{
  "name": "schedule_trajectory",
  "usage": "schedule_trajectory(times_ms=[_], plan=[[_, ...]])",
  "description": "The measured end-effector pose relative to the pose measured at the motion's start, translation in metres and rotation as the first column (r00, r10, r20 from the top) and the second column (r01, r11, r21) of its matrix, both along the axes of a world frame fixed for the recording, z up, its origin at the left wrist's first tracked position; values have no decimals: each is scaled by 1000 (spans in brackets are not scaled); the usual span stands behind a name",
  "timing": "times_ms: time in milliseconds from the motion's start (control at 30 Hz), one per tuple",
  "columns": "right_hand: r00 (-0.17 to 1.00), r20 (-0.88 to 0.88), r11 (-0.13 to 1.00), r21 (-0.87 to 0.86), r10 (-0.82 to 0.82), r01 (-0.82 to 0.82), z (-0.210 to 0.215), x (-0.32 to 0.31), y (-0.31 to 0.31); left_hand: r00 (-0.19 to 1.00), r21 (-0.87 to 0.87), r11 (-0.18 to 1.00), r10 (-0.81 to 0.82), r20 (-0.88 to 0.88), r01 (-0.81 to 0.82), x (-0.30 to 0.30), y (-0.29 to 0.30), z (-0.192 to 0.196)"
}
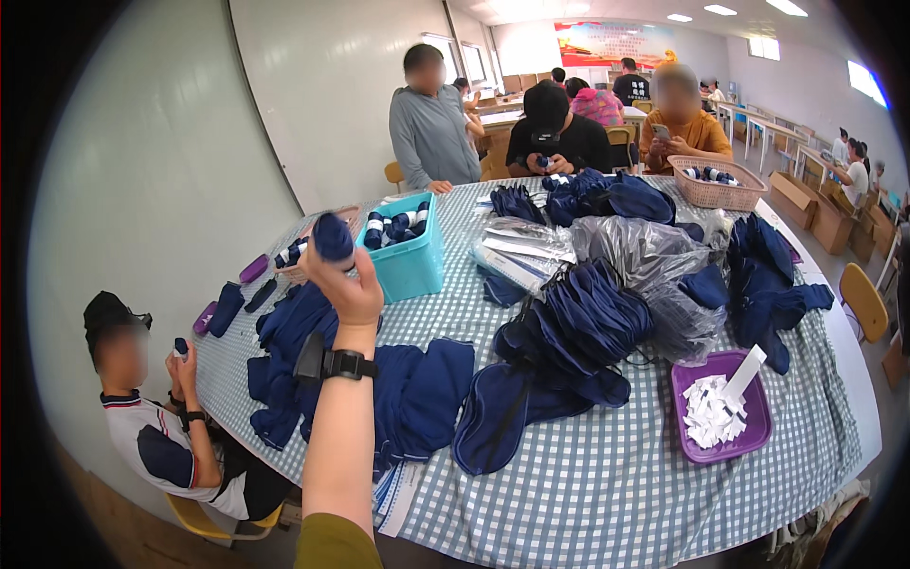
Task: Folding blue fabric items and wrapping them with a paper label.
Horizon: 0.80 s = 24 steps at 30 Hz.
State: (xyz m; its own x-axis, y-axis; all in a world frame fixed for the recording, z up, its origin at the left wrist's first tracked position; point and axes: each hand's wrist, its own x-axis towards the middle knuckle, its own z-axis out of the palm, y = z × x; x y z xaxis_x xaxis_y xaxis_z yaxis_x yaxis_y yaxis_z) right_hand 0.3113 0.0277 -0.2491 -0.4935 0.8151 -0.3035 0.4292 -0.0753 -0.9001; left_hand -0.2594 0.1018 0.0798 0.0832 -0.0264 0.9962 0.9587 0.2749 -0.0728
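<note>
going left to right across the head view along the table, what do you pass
small purple case → raised hand holding a rolled navy cloth → teal bin → clear plastic bags → purple tray of paper slips

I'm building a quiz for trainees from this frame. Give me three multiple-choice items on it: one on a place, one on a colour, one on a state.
1. Where is the purple tray of paper slips?
A. table's right side
B. floor
C. chair

2. What colour is the bin of rolled items?
A. red
B. turquoise
C. yellow

3. What is the raised hand doing?
A. lying flat
B. gripping a rolled navy cloth
C. holding a phone

A: it sits on the checked tablecloth at right.
B: its walls are turquoise.
B: fingers wrap the roll.
</note>
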Motion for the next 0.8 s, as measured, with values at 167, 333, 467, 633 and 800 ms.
schedule_trajectory(times_ms=[167, 333, 467, 633, 800], plan=[[999, 7, 999, -17, 38, -37, 3, 5, 1, 790, -244, 970, 167, 590, -22, -41, 37, 9], [999, -5, 999, 17, 33, -33, 18, 11, -1, 668, -415, 908, 339, 662, -50, -53, 25, -10], [986, -98, 990, 72, 132, -125, 55, 14, 0, 760, -305, 922, 18, 650, 240, -42, -30, -3], [864, -382, 902, -147, 326, -406, 132, 19, 11, 688, -214, 875, -169, 706, 435, 94, -88, 35], [584, -524, 769, 260, 620, -584, 169, 6, 20, 565, -263, 736, -193, 802, 624, 190, -147, 9]])
